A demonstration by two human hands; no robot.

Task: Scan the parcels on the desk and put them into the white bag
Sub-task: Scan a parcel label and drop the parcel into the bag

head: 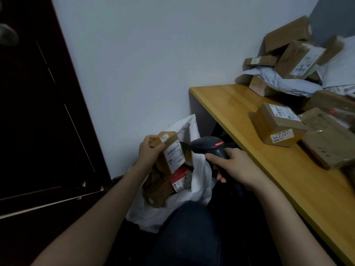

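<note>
My left hand (148, 150) grips a small brown cardboard parcel (170, 152) by its top end, holding it over the open white bag (199, 169) on the floor, label side facing right. My right hand (233, 166) grips the handle of a dark barcode scanner (208, 144) whose red light glows, its head aimed left at the held parcel's label. Several brown parcels and a red-and-white box (180, 177) lie inside the bag. On the wooden desk (240, 116) at right, more parcels are piled, the nearest a box marked 56-2-22 (278, 124).
A dark red door (38, 112) fills the left side. A white wall stands behind the bag. My leg in dark jeans (188, 237) sits just below the bag. Grey plastic mailers (284, 83) and stacked cartons crowd the desk's far right corner.
</note>
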